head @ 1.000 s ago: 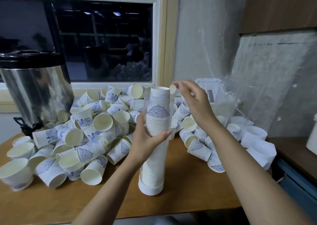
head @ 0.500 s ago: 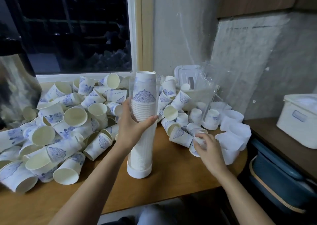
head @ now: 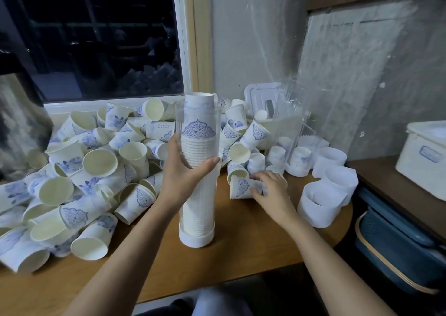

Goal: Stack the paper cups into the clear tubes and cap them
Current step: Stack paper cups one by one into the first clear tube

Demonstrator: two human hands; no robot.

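Clear plastic tube (head: 198, 168), nearly full, stood upright on the brown wooden table (head: 241, 257).
The left hand (head: 185, 174) gripped its middle; the right hand (head: 271, 191) held a white paper cup with blue ornament (head: 241, 187) lying nearby. I think it should enter mouth down and straight. No writing was readable.
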